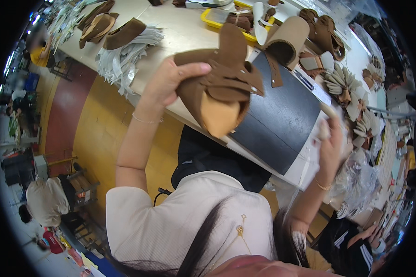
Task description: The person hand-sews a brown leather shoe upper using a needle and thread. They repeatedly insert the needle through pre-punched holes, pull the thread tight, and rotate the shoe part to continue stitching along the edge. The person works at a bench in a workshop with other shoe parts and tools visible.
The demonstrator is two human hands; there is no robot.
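Note:
In my left hand (164, 81) is a brown suede shoe upper (233, 69), lifted over the front edge of the table. My thumb presses on its outer side, and the other fingers are hidden behind it. Straps with small metal studs cross the upper, and a tan lining (219, 115) shows in its opening. My right hand (330, 141), smeared by motion, is raised over the table's right part, apart from the upper. Whether its fingers hold anything is too blurred to make out. Between the hands lies a black mat (275, 120).
A rolled brown piece (289, 41) and a studded strap (273, 69) lie behind the mat. At the back stands a yellow tray (212, 21) of parts. Stacked grey pieces (125, 57) sit at left; clear plastic bags (358, 177) lie at right. Other people (48, 201) work nearby.

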